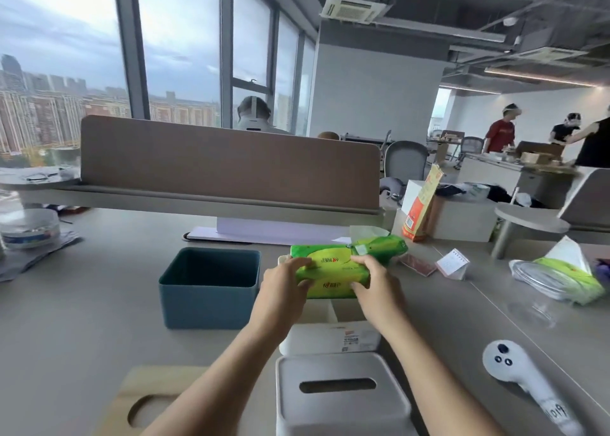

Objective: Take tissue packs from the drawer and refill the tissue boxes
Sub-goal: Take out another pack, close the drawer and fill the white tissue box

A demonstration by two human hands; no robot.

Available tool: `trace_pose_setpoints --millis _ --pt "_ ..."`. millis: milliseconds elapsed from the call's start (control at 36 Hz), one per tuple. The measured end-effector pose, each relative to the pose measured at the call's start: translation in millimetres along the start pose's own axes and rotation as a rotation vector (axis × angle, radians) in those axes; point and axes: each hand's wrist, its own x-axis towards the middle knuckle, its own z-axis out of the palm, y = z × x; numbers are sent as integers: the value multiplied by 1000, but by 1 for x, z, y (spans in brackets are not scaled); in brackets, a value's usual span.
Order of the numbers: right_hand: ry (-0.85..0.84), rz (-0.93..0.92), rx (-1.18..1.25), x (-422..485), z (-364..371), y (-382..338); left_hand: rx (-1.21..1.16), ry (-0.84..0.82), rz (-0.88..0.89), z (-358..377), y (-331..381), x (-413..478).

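2 bare forearms reach in from the bottom edge, with no sleeve, watch, ring or glove on what shows; the left hand (286, 278) and right hand (376, 282) are bare too, with short, unpainted fingernails as far as the blur allows

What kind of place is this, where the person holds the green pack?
Most likely an open-plan office. A desk with a brown divider panel, grey office chairs farther back, and large windows over city buildings all suggest it.
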Motion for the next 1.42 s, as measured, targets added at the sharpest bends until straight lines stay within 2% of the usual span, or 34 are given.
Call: trace_pose_setpoints --millis 333,639,778,917,1056,1139,1222,1417 --pt "-119 -53 -154 0 -1 1 232 -61 59 1 2 1" --pt "-159 -167 -111 -16 -28 -8 345 -41 136 -18 10 -15" --pt "-266 -211 -87 -39 -48 -6 285 -54 186 -35 17 -41" --pt "-355 -202 -129 -64 -59 1 227 -170 241 -40 21 -68" --pt "-634 -132 -196 -85 -65 10 258 -404 272 -36 14 -88" --pt "-732 -114 -252 -95 -63 15 296 -552 254 -30 8 -99" --pt "-762 -84 -258 -102 -57 23 329 -628 223 -23 2 -106" --pt "-734 -112 -316 -109 -46 27 518 -646 283 -6 -11 -114"
